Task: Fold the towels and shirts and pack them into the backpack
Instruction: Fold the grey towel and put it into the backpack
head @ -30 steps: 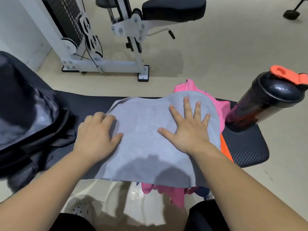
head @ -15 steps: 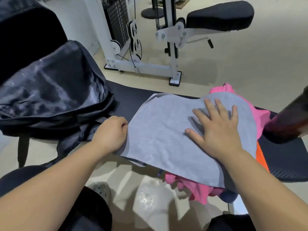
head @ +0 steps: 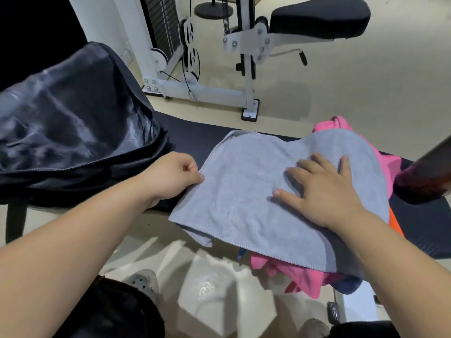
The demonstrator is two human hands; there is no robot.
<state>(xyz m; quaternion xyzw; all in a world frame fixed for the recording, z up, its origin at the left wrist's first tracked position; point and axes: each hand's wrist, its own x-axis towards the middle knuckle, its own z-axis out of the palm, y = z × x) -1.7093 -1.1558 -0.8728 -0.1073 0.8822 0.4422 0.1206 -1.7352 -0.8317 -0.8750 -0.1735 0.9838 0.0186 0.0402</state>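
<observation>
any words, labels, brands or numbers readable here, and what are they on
No text can be read.
backpack: no label or logo shows.
towel: plain, no print.
bottle: only its dark base shows, no text.
weight stack: any numbers are too blurred to read.
small dark thing on the floor: pale marks, too small and blurred to read.

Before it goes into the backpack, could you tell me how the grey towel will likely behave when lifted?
Probably floppy: the grey towel drapes over the pink clothes and its near corner sags off the bench. Likely light and thin, since it follows the heap's bumps. It may slip on the clothes once the flat right hand lifts.
</observation>
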